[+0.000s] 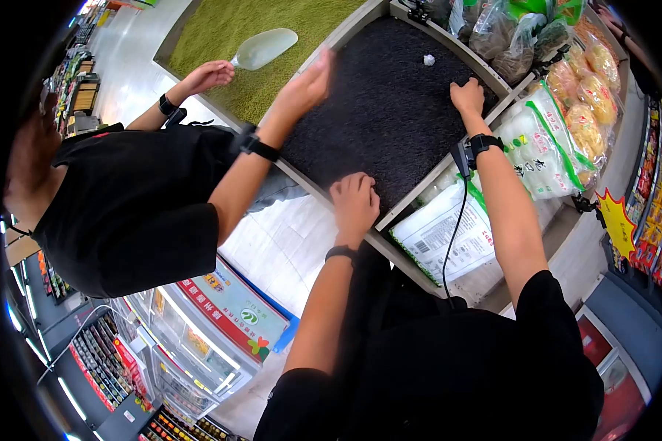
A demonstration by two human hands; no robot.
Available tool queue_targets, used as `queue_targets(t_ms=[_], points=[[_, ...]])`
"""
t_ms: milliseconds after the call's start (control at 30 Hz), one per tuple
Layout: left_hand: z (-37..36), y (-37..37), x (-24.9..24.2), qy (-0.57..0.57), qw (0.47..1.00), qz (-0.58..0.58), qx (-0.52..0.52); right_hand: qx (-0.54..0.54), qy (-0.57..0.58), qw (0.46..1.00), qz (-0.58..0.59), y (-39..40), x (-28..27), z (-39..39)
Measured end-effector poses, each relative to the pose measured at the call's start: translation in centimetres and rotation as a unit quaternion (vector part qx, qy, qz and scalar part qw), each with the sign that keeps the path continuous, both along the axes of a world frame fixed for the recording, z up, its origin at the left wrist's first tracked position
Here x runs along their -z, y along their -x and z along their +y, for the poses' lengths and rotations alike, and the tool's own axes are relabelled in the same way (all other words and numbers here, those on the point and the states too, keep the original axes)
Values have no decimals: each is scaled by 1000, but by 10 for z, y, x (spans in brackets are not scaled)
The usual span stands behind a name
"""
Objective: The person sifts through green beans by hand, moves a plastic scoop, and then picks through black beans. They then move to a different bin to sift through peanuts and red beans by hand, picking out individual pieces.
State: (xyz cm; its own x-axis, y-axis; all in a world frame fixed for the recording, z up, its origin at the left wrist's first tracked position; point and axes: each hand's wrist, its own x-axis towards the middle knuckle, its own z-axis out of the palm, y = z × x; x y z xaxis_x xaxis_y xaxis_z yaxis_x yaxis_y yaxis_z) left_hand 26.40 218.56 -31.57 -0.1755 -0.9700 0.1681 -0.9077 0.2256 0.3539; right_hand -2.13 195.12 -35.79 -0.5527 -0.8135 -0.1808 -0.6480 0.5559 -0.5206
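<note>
My left hand (355,202) is at the near corner of a bin of black grain (397,103), its fingers curled over the dark surface. At the bin's right side, my right hand (468,97) is closed with its fingertips down by the grain. Whatever either hand holds is hidden. A small crumpled white piece (429,60) lies on the black grain, up and left of my right hand. Another person's hand (309,82), blurred, hovers over the left edge of the bin. That person's other hand (212,76) grips the handle of a clear scoop (265,49).
Green beans (206,37) fill the neighbouring bin. White printed bags (449,231) and bagged round yellowish food (585,125) sit to the right. A dark cable (460,228) hangs from my right wrist. A display freezer (198,334) stands lower left. The other person (132,213) stands close on the left.
</note>
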Motion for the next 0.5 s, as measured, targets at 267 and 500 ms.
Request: queue_targets(t_ms=[267,500], points=[[1,-1,2,3,1000,14,-1,-4,76,975,-207,-80,13,7],[1,-1,0,-16,1000,-1,0,-6,124,894,-430,-143,16,0]])
